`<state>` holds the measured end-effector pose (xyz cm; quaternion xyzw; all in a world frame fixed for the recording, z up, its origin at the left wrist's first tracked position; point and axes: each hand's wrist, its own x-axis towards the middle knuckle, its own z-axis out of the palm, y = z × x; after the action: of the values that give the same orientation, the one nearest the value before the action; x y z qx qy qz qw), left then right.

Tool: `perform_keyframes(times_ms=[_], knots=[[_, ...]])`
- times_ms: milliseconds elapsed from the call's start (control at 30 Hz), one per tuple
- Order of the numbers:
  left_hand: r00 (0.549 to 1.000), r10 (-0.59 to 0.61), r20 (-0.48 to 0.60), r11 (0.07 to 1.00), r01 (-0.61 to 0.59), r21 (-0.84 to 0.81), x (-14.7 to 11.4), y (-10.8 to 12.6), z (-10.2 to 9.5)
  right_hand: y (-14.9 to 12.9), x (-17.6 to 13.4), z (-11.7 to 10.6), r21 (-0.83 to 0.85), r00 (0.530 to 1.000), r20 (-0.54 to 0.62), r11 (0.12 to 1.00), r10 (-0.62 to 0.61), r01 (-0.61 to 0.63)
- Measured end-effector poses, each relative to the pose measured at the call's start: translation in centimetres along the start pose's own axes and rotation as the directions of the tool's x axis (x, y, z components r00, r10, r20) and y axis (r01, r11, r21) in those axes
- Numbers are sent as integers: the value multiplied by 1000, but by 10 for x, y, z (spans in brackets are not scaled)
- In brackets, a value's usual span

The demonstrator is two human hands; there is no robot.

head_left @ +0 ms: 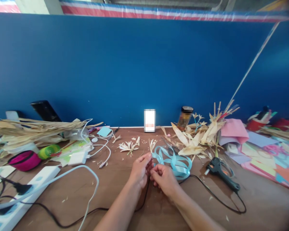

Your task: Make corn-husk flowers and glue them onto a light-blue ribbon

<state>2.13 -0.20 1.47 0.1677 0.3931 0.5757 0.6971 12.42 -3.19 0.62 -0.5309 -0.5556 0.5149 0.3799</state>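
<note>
My left hand (140,170) is closed in a pinch, thumb and forefinger meeting where a loop of light blue ribbon (183,163) reaches the fingertips. Close beside it, my right hand (165,179) has its fingers curled together; what lies between them is hidden. The loose ribbon coils rest on the brown table just beyond and right of the right hand. A small dried-leaf piece (152,145) shows just past the left fingertips. Farther left lies a flower shape of pale dried leaf strips (128,147). Scissors (170,147), partly covered, lie behind the ribbon.
A black glue gun (223,175) lies right, its cord looping across the table. Coloured paper (267,160) covers the far right. Dried leaves (192,144) and a jar (185,118) stand behind. At left are a power strip (26,195), white cables and a pink pouch (24,160).
</note>
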Motion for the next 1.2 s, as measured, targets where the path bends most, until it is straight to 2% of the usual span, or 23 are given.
perform_keyframes(times_ms=[367, 600, 733, 800, 833, 900, 967, 1033, 1133, 1200], knots=[[999, 30, 26, 999, -31, 38, 1, 1, 0, 4, 2, -1, -64, 999, -11, 997, -32, 31], [993, 99, 57, 987, -105, 122, 0, 1, 3, 6, 2, 0, -114, 997, -28, 991, -70, 66], [990, 127, 70, 981, -135, 139, 0, 2, 2, 2, -1, -8, -257, 990, -14, 957, -143, 135], [984, 158, 80, 976, -168, 141, 0, 5, 2, -7, -3, -16, -393, 967, -74, 898, -244, 197], [981, 172, 88, 972, -183, 147, 0, 7, 2, -12, -3, -21, -464, 940, -143, 860, -310, 213], [977, 184, 111, 964, -201, 174, -1, 9, 4, -24, -2, -28, -578, 848, -276, 783, -453, 230], [972, 189, 142, 955, -216, 204, -2, 9, 5, -34, 3, -32, -641, 784, -289, 720, -549, 268], [967, 191, 168, 947, -227, 227, -3, 8, 5, -38, 10, -32, -652, 794, -235, 697, -560, 299], [972, 184, 144, 944, -216, 248, -4, 6, 4, -33, 20, -30, -627, 851, -162, 718, -499, 301], [975, 180, 128, 942, -208, 262, -3, 6, 2, -27, 23, -29, -600, 870, -138, 739, -473, 307]])
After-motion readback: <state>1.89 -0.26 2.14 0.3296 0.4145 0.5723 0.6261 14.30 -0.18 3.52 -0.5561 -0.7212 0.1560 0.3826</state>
